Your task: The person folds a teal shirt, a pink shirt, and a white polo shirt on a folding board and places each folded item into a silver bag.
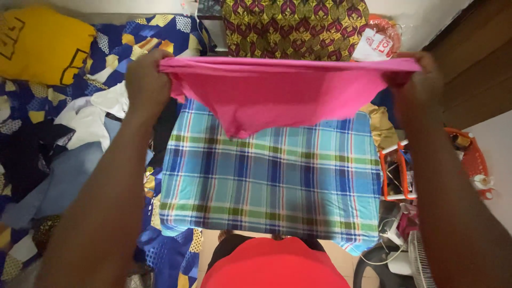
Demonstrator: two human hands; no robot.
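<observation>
In the head view, both hands hold a pink cloth (282,90) stretched flat in the air between them. The left hand (146,85) is closed around the cloth's left corner, fingers curled over the top edge. The right hand (421,80) is closed on the right corner in the same way, partly in shadow. The cloth's top edge runs straight from one hand to the other, and its lower part sags to a soft point near the middle.

Below the cloth lies a plaid blanket (272,181) in blue, green and white, spread flat over a raised surface. The pink cloth hangs above its far edge, and I cannot tell whether the two touch.

To the left, a heap of clothes (74,138) in white, pale blue and dark cloth lies on a blue and yellow patterned sheet (144,37), with a yellow garment (42,42) at the top corner.

To the right stands an orange basket (474,160); small items sit in it, too blurred to name. Beside it an orange and white wire rack (394,170) holds dark things that I cannot make out. A green and maroon printed fabric (293,26) hangs at the far side.

The person's red top (272,266) shows at the bottom edge.
</observation>
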